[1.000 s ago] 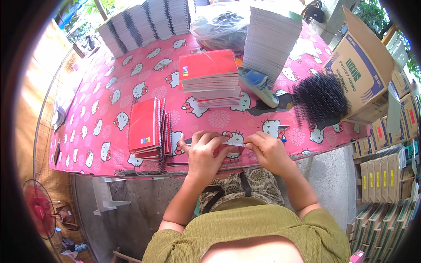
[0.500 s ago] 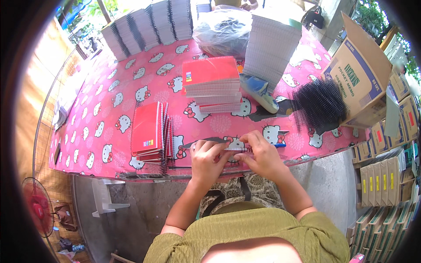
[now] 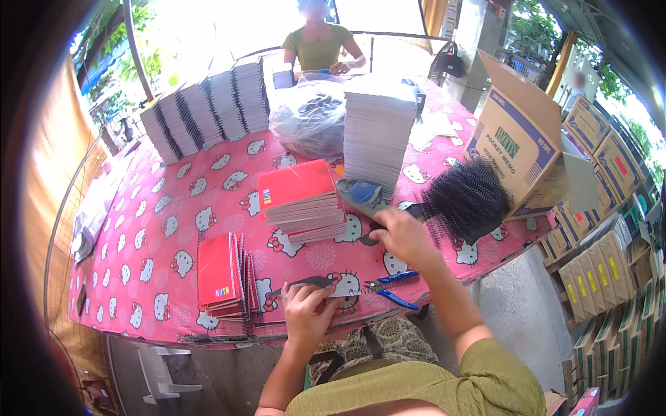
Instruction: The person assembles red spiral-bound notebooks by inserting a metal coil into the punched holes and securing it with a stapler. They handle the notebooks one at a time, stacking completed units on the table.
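My left hand pinches a thin notebook near the front edge of the table. Its white edge with small holes shows past my fingers, and a dark, curved edge rises behind them. Blue-handled cutters lie to the right of it, beside a dark coil. Farther up, my right hand reaches over a dark, flat piece next to a blue and grey pouch. Its thumb and forefinger are bent close together, and whatever they hold is hidden. The right hand is just left of a heap of black spiral coils.
Red spiral notebooks and a red-topped stack stand on the pink patterned table. Behind are a tall page stack, a clear plastic bag and rows of bound pads. An open carton stands right; a person sits opposite.
My right hand has left the notebook and moved up and right toward the coil heap. The left hand keeps its hold. The view has tilted up, bringing the person opposite into sight.
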Motion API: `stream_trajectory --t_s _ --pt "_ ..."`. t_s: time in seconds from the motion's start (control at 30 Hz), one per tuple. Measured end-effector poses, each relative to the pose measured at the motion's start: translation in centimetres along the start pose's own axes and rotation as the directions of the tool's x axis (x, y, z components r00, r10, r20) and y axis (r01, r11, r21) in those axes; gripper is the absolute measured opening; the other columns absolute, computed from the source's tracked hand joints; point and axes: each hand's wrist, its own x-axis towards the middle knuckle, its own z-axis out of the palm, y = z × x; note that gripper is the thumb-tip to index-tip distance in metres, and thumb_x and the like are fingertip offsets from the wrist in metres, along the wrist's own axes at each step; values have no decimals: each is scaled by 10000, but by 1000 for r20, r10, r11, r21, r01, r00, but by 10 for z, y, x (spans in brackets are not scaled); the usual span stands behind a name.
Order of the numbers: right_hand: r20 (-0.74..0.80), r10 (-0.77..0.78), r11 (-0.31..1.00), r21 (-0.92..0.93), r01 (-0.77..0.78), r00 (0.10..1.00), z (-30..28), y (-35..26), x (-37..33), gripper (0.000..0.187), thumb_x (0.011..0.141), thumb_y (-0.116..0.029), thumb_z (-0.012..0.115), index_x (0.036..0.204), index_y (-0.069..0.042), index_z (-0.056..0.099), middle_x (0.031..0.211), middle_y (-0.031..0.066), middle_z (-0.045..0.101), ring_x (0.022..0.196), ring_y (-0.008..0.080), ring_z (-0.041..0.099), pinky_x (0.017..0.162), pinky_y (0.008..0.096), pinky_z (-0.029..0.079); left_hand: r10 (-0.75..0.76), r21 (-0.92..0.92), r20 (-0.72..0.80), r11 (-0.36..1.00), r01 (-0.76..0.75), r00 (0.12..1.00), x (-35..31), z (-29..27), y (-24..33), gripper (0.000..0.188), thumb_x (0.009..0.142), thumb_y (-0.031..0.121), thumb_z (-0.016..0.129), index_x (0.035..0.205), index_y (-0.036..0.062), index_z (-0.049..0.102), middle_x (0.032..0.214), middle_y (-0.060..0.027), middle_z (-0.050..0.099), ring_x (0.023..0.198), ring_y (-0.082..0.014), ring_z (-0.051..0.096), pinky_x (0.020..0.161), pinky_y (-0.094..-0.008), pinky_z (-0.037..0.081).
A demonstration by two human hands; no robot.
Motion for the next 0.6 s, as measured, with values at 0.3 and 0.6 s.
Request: stream_trajectory --t_s 0.3,0.6 --pt "-7 292 956 -25 -292 956 10 46 23 449 713 -230 735 1067 -5 575 1034 191 639 984 369 624 789 464 509 31 -72 -37 997 -34 999 8 -1 3 331 609 136 839 904 73 703 873 -79 695 890 -276 621 838 -397 441" --pt "370 -178 637 749 -180 912 0 33 -30 396 826 -259 700 1114 -2 612 1140 118 612 1026 184 598 844 368 509 57 -152 -69 986 -67 996 12 6 -7 241 557 125 850 734 72 695 794 -63 699 782 -252 625 795 -384 443"
